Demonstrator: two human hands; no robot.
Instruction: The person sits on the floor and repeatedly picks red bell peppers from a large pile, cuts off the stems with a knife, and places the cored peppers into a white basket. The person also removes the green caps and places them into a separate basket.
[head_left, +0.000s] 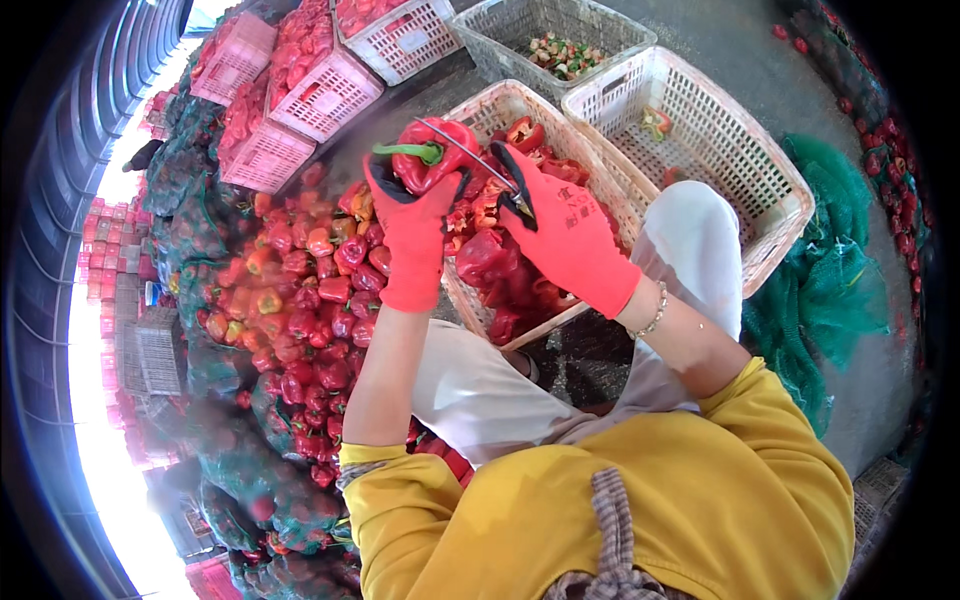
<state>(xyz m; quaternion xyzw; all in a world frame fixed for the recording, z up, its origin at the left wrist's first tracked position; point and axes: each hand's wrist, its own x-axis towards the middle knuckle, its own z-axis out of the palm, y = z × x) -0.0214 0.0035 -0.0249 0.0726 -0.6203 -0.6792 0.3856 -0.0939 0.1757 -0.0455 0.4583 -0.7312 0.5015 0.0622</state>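
Observation:
My left hand (411, 225), in a red glove with dark fingertips, holds a whole red bell pepper (454, 150) with its green stem pointing left. In my right hand (559, 225), gloved alike, is a thin-bladed knife (465, 150), its blade lying across the near face of the pepper; whether it cuts in cannot be told. Below my hands a pale plastic crate (611, 169) holds opened red peppers (491, 259). To its right, another crate (712, 142) contains a few pepper pieces (656, 122). A large heap of whole red peppers (330, 289) lies left of my legs.
A grey crate (495, 56) with cores and scraps (566, 56) stands at the top. Filled crates (326, 97) are stacked upper left. Green net sacks (187, 195) line the left side, and a loose green net (817, 277) lies on the floor at right. More peppers (896, 187) lie far right.

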